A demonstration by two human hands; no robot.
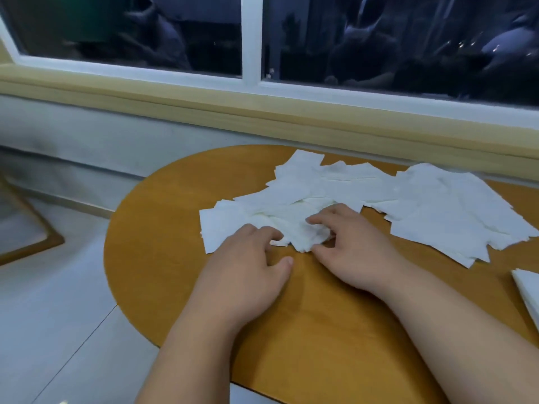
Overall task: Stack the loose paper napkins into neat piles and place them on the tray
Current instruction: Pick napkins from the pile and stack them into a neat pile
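As I watch, napkins [335, 185] lie loose on table [163, 228].
R hand [347, 243] pinches a bunch; L hand [248, 260] on pile edge, grip unclear.

A rounded wooden table [180, 287] stands near a pale wall [87, 135]. Above the wall runs a yellow ledge [204, 109], and above that a white-framed window [252, 39] with dark glass. A grey tiled floor [58, 316] lies left of the table. On it, far left, is a wooden frame [43, 243].
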